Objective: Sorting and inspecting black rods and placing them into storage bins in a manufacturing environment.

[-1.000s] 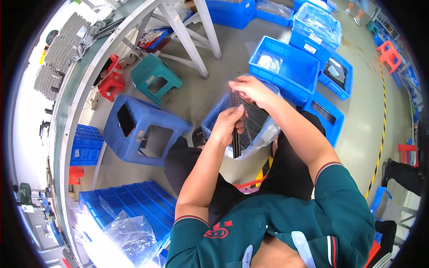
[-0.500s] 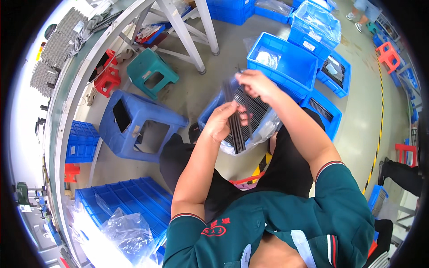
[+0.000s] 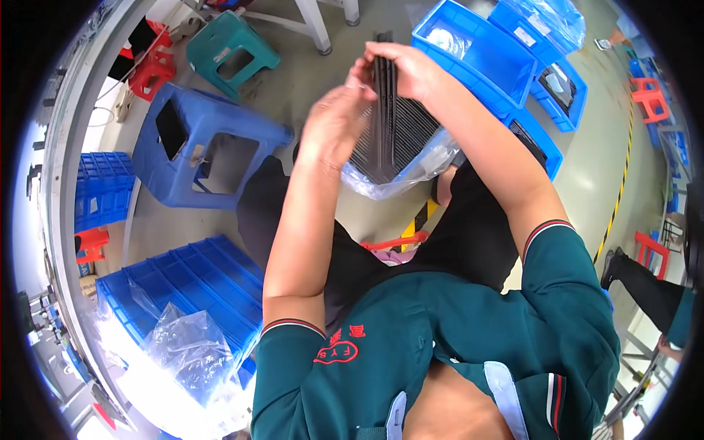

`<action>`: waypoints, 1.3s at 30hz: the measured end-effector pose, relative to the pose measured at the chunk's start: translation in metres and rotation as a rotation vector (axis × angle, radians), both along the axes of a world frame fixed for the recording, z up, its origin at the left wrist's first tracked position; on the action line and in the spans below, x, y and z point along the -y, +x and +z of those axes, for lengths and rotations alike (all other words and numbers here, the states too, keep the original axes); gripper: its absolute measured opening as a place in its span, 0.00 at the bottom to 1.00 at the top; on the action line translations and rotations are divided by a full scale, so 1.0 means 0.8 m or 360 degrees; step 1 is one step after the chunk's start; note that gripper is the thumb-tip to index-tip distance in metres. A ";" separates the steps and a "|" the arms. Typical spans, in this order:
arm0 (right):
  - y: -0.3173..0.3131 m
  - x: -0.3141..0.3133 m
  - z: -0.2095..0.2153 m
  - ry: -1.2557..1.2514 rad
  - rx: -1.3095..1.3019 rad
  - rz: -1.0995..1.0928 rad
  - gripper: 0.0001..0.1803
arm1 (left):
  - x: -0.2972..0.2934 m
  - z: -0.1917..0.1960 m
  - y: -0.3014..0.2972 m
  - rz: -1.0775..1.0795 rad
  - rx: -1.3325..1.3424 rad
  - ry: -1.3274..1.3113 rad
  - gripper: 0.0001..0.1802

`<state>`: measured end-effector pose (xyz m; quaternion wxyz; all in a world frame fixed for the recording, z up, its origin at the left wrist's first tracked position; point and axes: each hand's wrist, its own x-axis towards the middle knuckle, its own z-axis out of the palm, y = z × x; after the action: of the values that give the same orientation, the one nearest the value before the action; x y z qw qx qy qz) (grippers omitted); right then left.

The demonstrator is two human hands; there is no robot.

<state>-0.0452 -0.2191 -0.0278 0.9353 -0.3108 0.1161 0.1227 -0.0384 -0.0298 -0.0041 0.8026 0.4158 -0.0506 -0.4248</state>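
A bundle of long, thin black strips point(image 3: 384, 121) stands nearly upright in front of me, its lower end blurred. My right hand point(image 3: 405, 70) is closed around the upper part of it. Close against the bundle's left side is my left hand point(image 3: 336, 121), smeared by motion, its fingers partly hidden, so its grip is unclear. Below and behind the bundle, between my knees, a bin lined with clear plastic point(image 3: 381, 189) holds many similar black strips point(image 3: 422, 136) in rows.
Blue crates point(image 3: 469, 55) stand at the far right. A blue stool point(image 3: 213, 132) with a black phone point(image 3: 171, 130) is on the left, a green stool point(image 3: 227, 55) beyond it. Blue crates with plastic bags point(image 3: 191, 293) lie near left. Another person's leg point(image 3: 638, 290) shows at right.
Both hands and the bundle have risen and moved farther from me. The bundle has turned more upright, and my right hand now wraps its top. The whole view has shifted a little.
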 end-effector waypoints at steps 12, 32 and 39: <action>0.046 -0.046 -0.209 -0.1224 -0.0309 0.0101 0.10 | -0.067 0.036 0.022 0.0504 0.0083 -0.0116 0.17; 0.050 -0.100 -0.323 -0.2806 -0.0562 0.0872 0.19 | -0.098 0.047 0.028 0.0451 0.0026 -0.0309 0.23; 0.008 -0.096 -0.325 -0.3063 -0.0450 0.0365 0.19 | -0.099 0.050 0.026 0.0439 0.0022 -0.0330 0.23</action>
<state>-0.0389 -0.1422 -0.2877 0.2421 -0.9328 0.2467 0.1018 -0.0180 0.0494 0.0356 0.8915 0.3368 -0.0422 -0.3002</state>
